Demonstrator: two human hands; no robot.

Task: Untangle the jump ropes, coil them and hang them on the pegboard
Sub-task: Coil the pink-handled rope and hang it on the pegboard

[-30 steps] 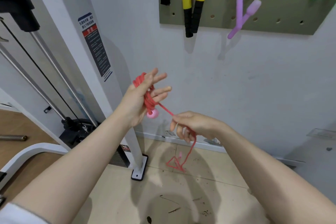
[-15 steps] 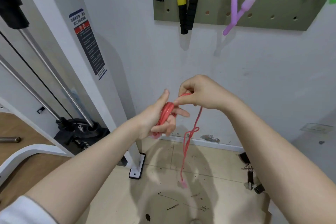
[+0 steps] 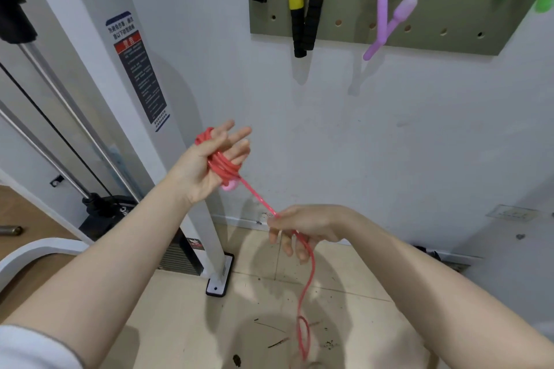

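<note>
Pale wall (image 3: pixel 344 129) fills the background, with a green pegboard (image 3: pixel 449 18) up top carrying a rope with yellow-and-black handles (image 3: pixel 304 6) and another with purple handles (image 3: pixel 386 6) on a lime cord. Below is a beige tiled floor (image 3: pixel 180 323) scattered with bits of debris, and a white machine post (image 3: pixel 144 93) bearing a warning label stands at the left.

The left hand (image 3: pixel 207 165) is raised with its fingers straight and spread — the red jump rope (image 3: pixel 223 166) is wound in several loops across the palm and around the back of those fingers, a pink handle (image 3: pixel 230 186) tucked just under the coil. From the coil one taut strand runs down to the right hand (image 3: pixel 302 225), whose thumb and forefinger pinch it; the other fingers curl loosely around the cord. Past those fingertips the rope hangs slack towards the floor, ending in a small loop.
</note>
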